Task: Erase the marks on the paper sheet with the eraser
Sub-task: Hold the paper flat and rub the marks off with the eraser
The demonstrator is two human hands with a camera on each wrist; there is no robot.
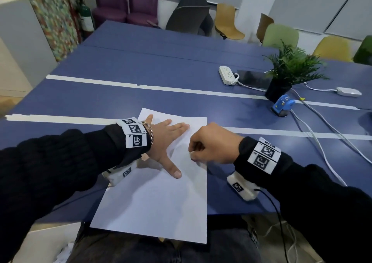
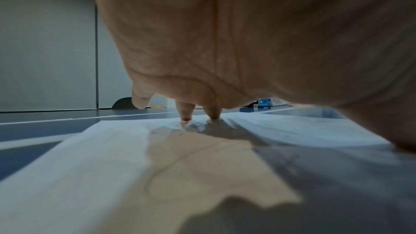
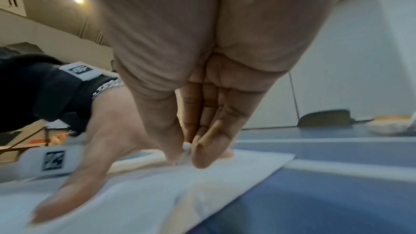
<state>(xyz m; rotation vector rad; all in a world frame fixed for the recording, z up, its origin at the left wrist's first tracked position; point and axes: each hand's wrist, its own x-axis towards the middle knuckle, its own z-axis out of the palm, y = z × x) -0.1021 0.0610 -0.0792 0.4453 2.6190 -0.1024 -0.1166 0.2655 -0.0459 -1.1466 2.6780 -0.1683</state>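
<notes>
A white paper sheet (image 1: pixel 153 200) lies on the blue table (image 1: pixel 141 65), its near edge hanging over the table's front. My left hand (image 1: pixel 169 142) lies flat on the sheet's upper part, fingers straight and spread, thumb pointing toward me; its fingertips (image 2: pixel 186 116) touch the paper. My right hand (image 1: pixel 213 144) is curled at the sheet's right edge and pinches a small white eraser (image 3: pixel 186 146) between thumb and fingers, pressed to the paper (image 3: pixel 157 198). The eraser shows as a white tip (image 1: pixel 192 152) in the head view. No marks are plain on the sheet.
White tape lines (image 1: pixel 153 87) cross the table. At the right stand a potted plant (image 1: pixel 289 71), a blue tape dispenser (image 1: pixel 282 106), a white power strip (image 1: pixel 227 74) and several white cables (image 1: pixel 322 134). Chairs (image 1: pixel 227 21) line the far side.
</notes>
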